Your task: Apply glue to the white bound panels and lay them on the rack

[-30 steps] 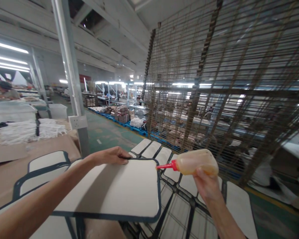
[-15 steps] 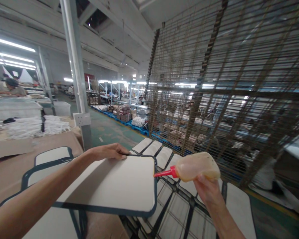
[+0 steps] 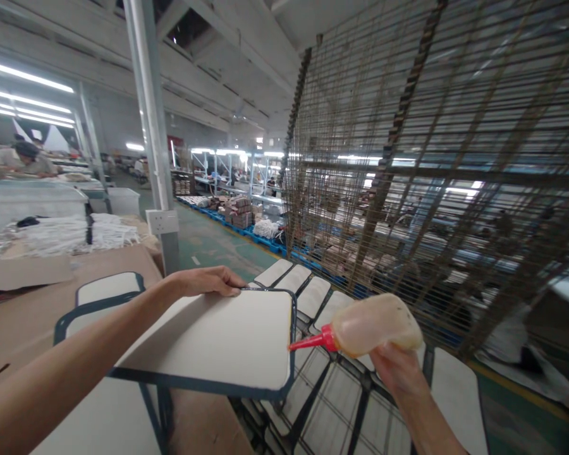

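Note:
My left hand (image 3: pixel 218 280) grips the far edge of a white panel (image 3: pixel 222 341) with a dark blue border, its fingers closed over the rim. Tilted toward me, the panel shows its pale inner face. My right hand (image 3: pixel 398 370) is wrapped round the underside of a squeeze bottle (image 3: pixel 377 323) holding amber liquid. The bottle lies nearly level, and its red nozzle (image 3: pixel 313 341) points left, with the tip at the inner side of the panel's right border. A thin yellowish line runs along that border above the tip.
Similar bordered panels (image 3: pixel 455 392) lie in rows on a rack below and right. More panels (image 3: pixel 109 289) rest on the brown tabletop (image 3: pixel 208 417) at left. A tall wire rack (image 3: pixel 408 126) leans at right; a metal post (image 3: pixel 149 114) stands behind the table. A person (image 3: pixel 26 158) works far left.
The nozzle tip has moved down along the panel's right border, with my right hand and the bottle slightly lower. My left hand still grips the panel. The whole view has shifted slightly.

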`<state>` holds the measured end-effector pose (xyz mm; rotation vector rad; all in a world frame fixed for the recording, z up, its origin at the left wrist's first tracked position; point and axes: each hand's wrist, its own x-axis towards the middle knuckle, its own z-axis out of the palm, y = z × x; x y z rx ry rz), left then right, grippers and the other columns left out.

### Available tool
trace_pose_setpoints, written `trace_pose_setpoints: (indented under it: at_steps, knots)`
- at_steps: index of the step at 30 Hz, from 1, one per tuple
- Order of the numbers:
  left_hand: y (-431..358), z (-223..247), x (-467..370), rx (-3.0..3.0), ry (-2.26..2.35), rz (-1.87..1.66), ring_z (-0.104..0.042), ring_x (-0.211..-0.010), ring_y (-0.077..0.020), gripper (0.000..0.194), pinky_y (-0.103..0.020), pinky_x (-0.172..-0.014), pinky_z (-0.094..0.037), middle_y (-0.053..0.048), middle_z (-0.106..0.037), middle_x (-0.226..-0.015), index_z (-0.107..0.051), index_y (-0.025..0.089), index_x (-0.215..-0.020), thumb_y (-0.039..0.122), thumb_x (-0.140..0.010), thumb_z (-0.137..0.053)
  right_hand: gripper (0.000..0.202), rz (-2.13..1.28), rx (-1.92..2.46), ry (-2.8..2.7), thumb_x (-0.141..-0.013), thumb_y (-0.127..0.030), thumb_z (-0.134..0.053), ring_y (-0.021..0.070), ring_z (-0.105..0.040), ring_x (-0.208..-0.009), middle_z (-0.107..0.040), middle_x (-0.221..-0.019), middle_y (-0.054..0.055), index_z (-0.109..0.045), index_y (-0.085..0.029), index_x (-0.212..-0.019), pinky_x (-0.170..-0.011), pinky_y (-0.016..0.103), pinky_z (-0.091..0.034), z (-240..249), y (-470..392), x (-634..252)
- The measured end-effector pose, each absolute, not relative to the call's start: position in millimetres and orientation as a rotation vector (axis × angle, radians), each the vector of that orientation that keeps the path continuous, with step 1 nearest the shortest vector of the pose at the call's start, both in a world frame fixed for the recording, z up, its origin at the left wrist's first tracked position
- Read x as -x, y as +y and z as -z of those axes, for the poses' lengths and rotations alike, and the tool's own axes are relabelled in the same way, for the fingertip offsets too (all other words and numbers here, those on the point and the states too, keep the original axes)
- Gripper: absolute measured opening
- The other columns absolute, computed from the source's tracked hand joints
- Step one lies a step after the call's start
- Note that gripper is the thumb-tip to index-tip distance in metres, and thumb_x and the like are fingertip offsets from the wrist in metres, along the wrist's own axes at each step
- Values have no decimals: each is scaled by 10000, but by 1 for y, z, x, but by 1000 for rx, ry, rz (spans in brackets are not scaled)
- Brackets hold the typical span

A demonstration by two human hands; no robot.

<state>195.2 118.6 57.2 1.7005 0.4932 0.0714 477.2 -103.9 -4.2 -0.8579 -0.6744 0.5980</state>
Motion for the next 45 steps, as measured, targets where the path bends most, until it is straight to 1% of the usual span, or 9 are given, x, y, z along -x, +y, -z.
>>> trace_pose_setpoints:
  at_steps: [5, 7, 11, 17, 22, 28, 34, 42, 45]
  knots:
    - [123, -55, -193, -1681, 488, -68, -672, -783, -271, 360, -297, -666, -518, -89, -742, -805, -754, 146, -950, 367, -666, -745, 889, -605, 852, -687, -316, -422, -887, 356, -668, -800, -717, -901, 154, -620, -200, -1134, -720, 533, -538, 7, -106, -474]
    - [125, -54, -191, -1674, 485, -77, -671, -786, -274, 364, -305, -669, -519, -92, -741, -801, -751, 146, -959, 363, -666, -744, 885, -615, 869, -687, -325, -427, -887, 357, -666, -825, -714, -929, 151, -617, -210, -1139, -740, 537, -534, 9, -108, -474]
    - [130, -50, -187, -1694, 493, -75, -671, -801, -267, 382, -295, -664, -513, -91, -743, -837, -737, 156, -1000, 389, -699, -710, 799, -646, 850, -747, -415, -379, -875, 342, -660, -881, -714, -953, 133, -607, -231, -1153, -814, 539, -510, 17, -110, -478]
    - [135, -42, -180, -1685, 504, -127, -674, -758, -247, 397, -286, -657, -506, -98, -742, -888, -726, 153, -1020, 410, -721, -689, 730, -626, 817, -749, -458, -321, -858, 314, -667, -854, -720, -911, 108, -614, -225, -1139, -824, 514, -512, 27, -108, -480]
    - [136, -33, -177, -1654, 529, -188, -672, -709, -239, 369, -280, -626, -513, -99, -745, -852, -737, 134, -946, 421, -720, -685, 705, -549, 841, -651, -450, -323, -857, 290, -667, -773, -720, -812, 80, -635, -216, -1110, -794, 489, -520, 23, -107, -471]
    - [134, -16, -176, -1527, 553, -286, -680, -692, -220, 389, -269, -629, -518, -101, -748, -857, -722, 128, -1002, 381, -708, -704, 467, -427, 805, -603, -522, -290, -830, 243, -661, -777, -720, -830, 60, -686, -214, -960, -776, 397, -525, 30, -104, -463]
    - [135, 6, -179, -1360, 594, -364, -687, -722, -216, 404, -273, -651, -527, -108, -749, -858, -710, 131, -1037, 332, -688, -736, 549, -342, 783, -543, -557, -241, -818, 200, -660, -791, -720, -922, 22, -636, -241, -1075, -807, 346, -510, 36, -99, -455]
    - [128, 20, -189, -1230, 634, -490, -666, -623, -190, 402, -260, -594, -528, -79, -748, -743, -737, 127, -865, 342, -540, -838, 549, -264, 752, -497, -569, -206, -810, 175, -628, -926, -687, -1022, -3, -628, -248, -1085, -891, 310, -472, 35, -93, -446]
    - [127, 26, -191, -1211, 650, -511, -661, -604, -188, 437, -256, -575, -518, -69, -742, -714, -731, 126, -862, 362, -514, -848, 567, -254, 752, -515, -574, -220, -806, 197, -613, -973, -666, -1073, 19, -617, -237, -1108, -921, 346, -461, 34, -90, -443]
